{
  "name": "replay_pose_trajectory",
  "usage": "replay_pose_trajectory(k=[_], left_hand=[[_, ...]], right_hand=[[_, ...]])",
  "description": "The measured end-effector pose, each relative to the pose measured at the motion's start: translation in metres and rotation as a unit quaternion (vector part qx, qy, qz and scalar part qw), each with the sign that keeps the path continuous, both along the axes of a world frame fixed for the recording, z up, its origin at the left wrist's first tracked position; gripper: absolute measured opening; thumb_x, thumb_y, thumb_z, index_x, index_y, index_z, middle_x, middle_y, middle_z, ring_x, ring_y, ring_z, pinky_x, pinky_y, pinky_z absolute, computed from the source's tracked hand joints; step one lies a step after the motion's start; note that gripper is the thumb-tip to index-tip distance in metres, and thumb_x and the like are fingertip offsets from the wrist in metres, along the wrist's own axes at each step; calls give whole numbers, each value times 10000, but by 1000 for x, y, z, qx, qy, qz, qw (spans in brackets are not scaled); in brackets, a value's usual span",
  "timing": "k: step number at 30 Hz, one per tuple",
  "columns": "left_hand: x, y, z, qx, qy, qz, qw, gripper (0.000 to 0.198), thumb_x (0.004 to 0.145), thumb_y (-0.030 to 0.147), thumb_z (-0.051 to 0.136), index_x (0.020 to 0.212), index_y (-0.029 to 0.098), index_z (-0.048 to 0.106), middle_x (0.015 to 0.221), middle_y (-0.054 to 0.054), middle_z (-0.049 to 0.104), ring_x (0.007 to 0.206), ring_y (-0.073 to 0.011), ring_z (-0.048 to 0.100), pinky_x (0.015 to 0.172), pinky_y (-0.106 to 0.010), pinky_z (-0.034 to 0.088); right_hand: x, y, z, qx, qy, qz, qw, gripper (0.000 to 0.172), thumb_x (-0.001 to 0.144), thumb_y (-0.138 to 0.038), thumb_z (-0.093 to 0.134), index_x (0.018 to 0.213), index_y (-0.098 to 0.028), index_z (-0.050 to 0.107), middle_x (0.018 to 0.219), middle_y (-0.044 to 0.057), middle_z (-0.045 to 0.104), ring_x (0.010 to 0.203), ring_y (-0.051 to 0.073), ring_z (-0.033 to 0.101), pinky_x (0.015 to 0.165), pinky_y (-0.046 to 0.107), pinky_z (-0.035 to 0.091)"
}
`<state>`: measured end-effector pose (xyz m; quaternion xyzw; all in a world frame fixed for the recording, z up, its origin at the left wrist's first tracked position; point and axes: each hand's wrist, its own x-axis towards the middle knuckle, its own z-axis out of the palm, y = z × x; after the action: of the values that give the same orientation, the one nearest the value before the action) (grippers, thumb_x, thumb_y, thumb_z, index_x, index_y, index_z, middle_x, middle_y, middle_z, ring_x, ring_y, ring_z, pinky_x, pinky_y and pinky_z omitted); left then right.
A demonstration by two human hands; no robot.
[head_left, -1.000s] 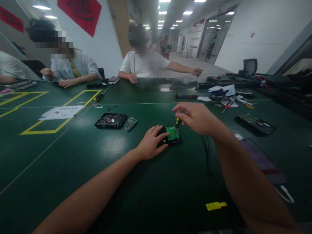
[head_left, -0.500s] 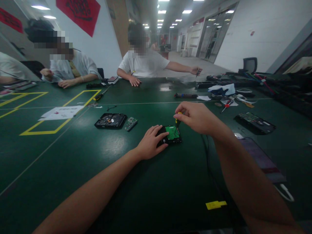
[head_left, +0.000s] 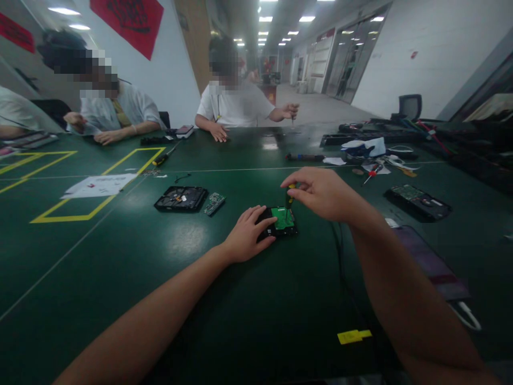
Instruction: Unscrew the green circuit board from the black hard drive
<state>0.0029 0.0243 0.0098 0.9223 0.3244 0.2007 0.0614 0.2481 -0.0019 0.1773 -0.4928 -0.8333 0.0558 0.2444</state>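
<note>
A hard drive (head_left: 279, 232) with a green circuit board (head_left: 281, 218) facing up lies on the table in front of me. My left hand (head_left: 251, 235) lies over its left end, fingers across the top and thumb along the near edge, steadying it; the covered part of the drive is hidden. Between the thumb and fingers of my right hand (head_left: 315, 192) is a yellow-and-black screwdriver (head_left: 289, 199), held upright. Its shaft points down onto the board; whether the tip sits in a screw is too small to tell.
An opened hard drive (head_left: 181, 199) and a loose circuit board (head_left: 215, 203) lie left. Another drive (head_left: 419, 202), a phone-like slab (head_left: 428, 259) and a red screwdriver (head_left: 373, 172) are right. A black cable (head_left: 340, 251) runs beside my right forearm. Co-workers (head_left: 236, 104) sit across the table (head_left: 224, 321).
My right hand has shifted slightly, and the screwdriver now stands more upright on the board. My left hand stays put. The co-worker opposite has drawn an outstretched arm inward.
</note>
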Motion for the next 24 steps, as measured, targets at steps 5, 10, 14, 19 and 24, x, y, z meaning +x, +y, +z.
replay_pose_trajectory(k=[5, 10, 14, 19, 24], left_hand=[[0, -1, 2, -3, 3, 0, 1000, 563, 1009, 460, 657, 1532, 294, 532, 1678, -129, 362, 1559, -388, 331, 1263, -638, 304], [0, -2, 4, -6, 9, 0, 1000, 557, 1010, 461, 654, 1523, 276, 542, 1686, -138, 344, 1564, -392, 317, 1267, -628, 301], [-1, -1, 3, -7, 5, -2, 1000, 563, 1005, 457, 664, 1527, 290, 536, 1687, -125, 350, 1565, -392, 316, 1265, -635, 303], [-1, 0, 0, -11, -3, -2, 1000, 584, 1000, 463, 673, 1541, 310, 516, 1699, -117, 335, 1564, -399, 318, 1252, -657, 316], [0, 0, 0, -10, -2, -3, 1000, 584, 998, 464, 676, 1540, 307, 523, 1699, -116, 334, 1563, -398, 319, 1259, -651, 311]], right_hand=[[-1, -1, 1, -18, -14, 4, 1000, 388, 898, -107, 543, 1175, -186, 803, 1036, 69, 814, 901, 213, 725, 841, 327, 510], [-2, -2, 1, -31, -3, -17, 999, 252, 917, -206, 592, 1065, -190, 795, 907, 54, 799, 811, 207, 714, 777, 325, 487], [-2, -2, 1, -32, -13, -26, 999, 165, 937, -299, 636, 979, -187, 750, 879, 68, 777, 796, 217, 700, 753, 339, 466], [-3, -1, -2, -42, 17, -78, 996, 252, 887, -403, 747, 999, -187, 680, 880, 81, 768, 779, 237, 689, 712, 352, 464], [-2, -2, -1, -49, 30, -54, 997, 170, 889, -346, 739, 952, -206, 666, 838, 41, 750, 721, 203, 672, 708, 335, 446]])
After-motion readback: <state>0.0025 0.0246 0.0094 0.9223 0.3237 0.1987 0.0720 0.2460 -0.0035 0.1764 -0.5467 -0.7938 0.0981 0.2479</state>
